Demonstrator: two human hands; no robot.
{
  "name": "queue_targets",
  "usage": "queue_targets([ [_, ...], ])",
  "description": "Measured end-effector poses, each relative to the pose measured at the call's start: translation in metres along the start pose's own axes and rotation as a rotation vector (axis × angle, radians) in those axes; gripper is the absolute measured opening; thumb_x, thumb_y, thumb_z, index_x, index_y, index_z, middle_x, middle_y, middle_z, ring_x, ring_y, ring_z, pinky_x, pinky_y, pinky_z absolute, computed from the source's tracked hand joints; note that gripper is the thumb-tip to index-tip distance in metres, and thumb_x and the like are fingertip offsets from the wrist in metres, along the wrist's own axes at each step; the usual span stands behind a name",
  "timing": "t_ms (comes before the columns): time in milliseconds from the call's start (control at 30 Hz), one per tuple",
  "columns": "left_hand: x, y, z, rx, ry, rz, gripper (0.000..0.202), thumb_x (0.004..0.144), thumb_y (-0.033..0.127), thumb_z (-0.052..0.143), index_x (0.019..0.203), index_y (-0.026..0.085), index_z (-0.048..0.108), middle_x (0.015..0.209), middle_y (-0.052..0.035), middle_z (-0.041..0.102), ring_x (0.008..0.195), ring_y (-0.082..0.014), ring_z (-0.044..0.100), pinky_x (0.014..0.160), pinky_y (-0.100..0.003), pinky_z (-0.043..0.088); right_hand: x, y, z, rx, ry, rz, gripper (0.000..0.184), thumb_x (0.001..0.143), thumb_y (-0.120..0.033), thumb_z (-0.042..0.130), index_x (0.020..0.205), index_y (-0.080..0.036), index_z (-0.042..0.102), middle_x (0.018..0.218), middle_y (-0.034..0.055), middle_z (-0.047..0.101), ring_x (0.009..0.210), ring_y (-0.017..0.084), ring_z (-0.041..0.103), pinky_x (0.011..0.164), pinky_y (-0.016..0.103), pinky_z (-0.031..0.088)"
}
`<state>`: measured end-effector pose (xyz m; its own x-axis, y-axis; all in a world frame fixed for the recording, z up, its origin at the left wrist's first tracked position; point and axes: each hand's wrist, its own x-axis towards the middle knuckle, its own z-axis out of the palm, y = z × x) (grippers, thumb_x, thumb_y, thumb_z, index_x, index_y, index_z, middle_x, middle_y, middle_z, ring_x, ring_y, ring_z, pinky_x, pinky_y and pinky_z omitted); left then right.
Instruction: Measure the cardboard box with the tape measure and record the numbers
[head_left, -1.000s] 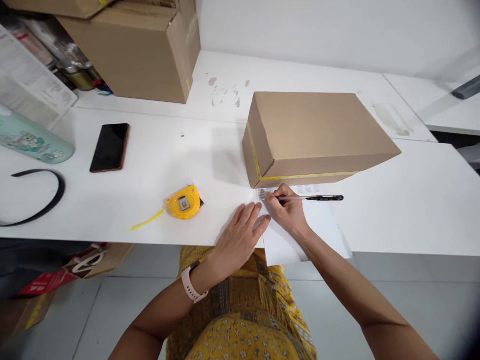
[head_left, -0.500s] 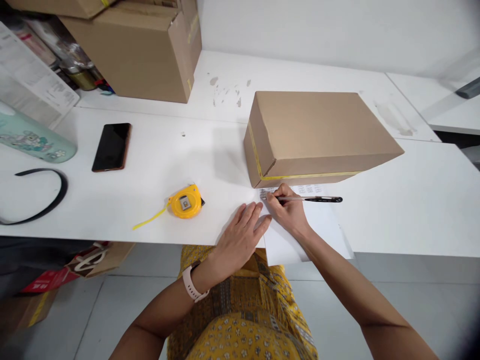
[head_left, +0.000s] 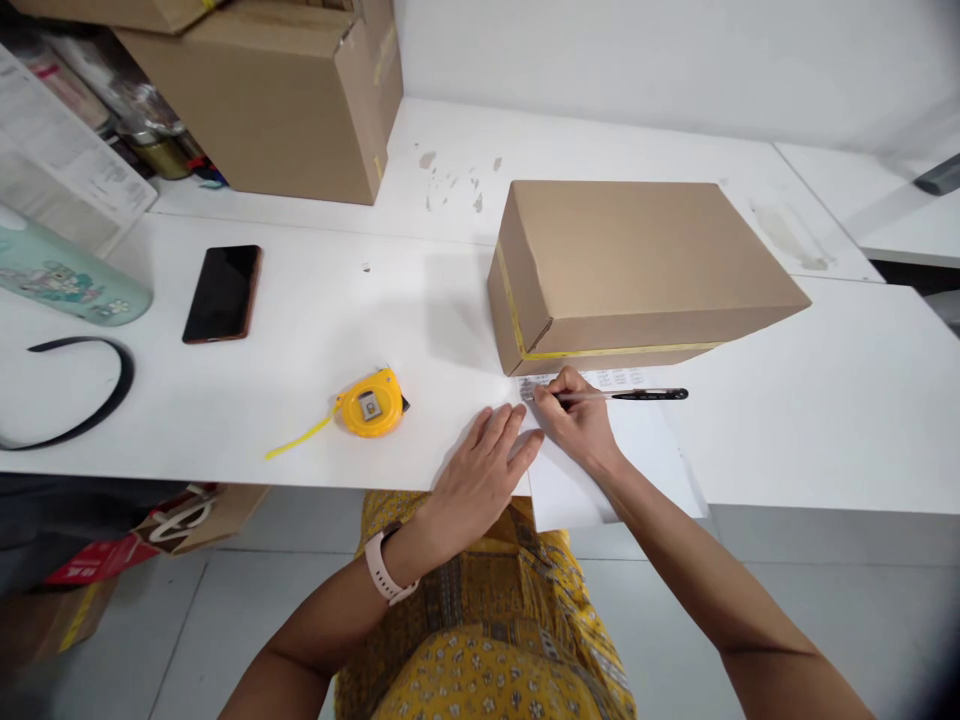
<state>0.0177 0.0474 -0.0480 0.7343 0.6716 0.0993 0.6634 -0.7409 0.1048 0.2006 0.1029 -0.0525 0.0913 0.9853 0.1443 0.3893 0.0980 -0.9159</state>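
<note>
My right hand [head_left: 581, 420] is closed around a black-ended pen [head_left: 649, 394], its tip down on a sheet of paper [head_left: 637, 465] near the top left corner. Rows of small handwriting show along the paper's upper edge, and its lower end hangs past the table's front edge. Lying flat with fingers stretched out, my left hand [head_left: 484, 465] rests at the paper's left edge and holds nothing. Just beyond the paper stands a closed cardboard box [head_left: 645, 255] with a yellow band around its sides; it may cover the paper's top.
A yellow tape measure [head_left: 371, 404] with its tape a little out lies to the left on the white table [head_left: 300, 380]. Farther left are a phone [head_left: 223, 294], a black curved band [head_left: 124, 385] and a green bottle [head_left: 71, 275]. Another cardboard box [head_left: 277, 110] stands behind.
The pen has shifted very slightly in my right hand's grip, its back end a touch higher and farther right. My left hand and the box stay in place.
</note>
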Motion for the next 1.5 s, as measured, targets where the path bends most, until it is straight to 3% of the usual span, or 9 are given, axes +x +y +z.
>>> queue_targets([
  [1500, -0.0006, 0.0004, -0.0007, 0.004, 0.007, 0.002, 0.066, 0.091, 0.023, 0.062, 0.152, 0.009, 0.039, 0.162, -0.0265, 0.035, 0.150, -0.0398, 0.037, 0.121, -0.058, 0.035, -0.0007, 0.0044, -0.0012, -0.014, 0.019, 0.010, 0.029, 0.087, -0.029, 0.064, 0.065, -0.024, 0.046, 0.061, -0.0047, 0.046, 0.059, 0.012, 0.043, 0.056, 0.029, 0.035],
])
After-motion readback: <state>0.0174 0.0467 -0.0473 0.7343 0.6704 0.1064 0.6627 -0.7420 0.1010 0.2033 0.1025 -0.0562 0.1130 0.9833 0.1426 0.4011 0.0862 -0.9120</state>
